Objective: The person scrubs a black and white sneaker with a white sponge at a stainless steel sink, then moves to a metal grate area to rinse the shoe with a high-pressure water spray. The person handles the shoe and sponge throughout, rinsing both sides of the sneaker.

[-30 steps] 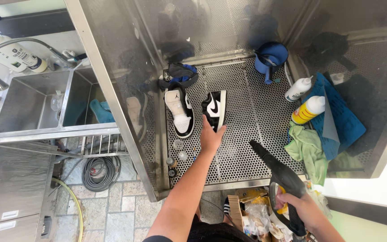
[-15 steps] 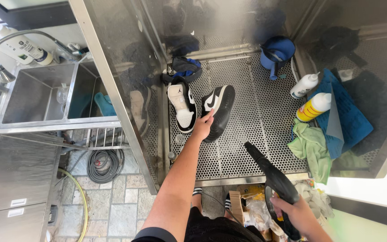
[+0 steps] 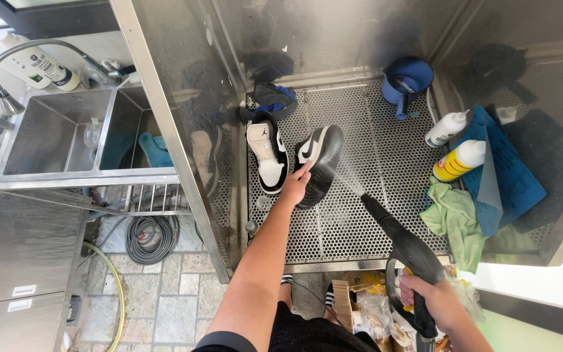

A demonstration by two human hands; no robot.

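A stainless steel wash booth with a perforated metal floor [image 3: 360, 228] is filling the view, with a steel sink [image 3: 47, 140] standing to its left. The left hand [image 3: 296, 184] is reaching forward on an outstretched arm, its fingers clamped on the edge of a black and white sneaker [image 3: 319, 160] tipped on its side on the perforated floor, just beside a second sneaker [image 3: 266, 156] lying sole-up. The right hand [image 3: 433, 304], held low and near the body, is gripping the handle of a black spray gun [image 3: 399, 238] whose nozzle is aiming a fine mist at the held sneaker.

Perforated steel floor [image 3: 353, 228]: two sneakers [image 3: 266, 156], bottles [image 3: 459, 160], cloths [image 3: 454, 218], blue jug [image 3: 406, 77].
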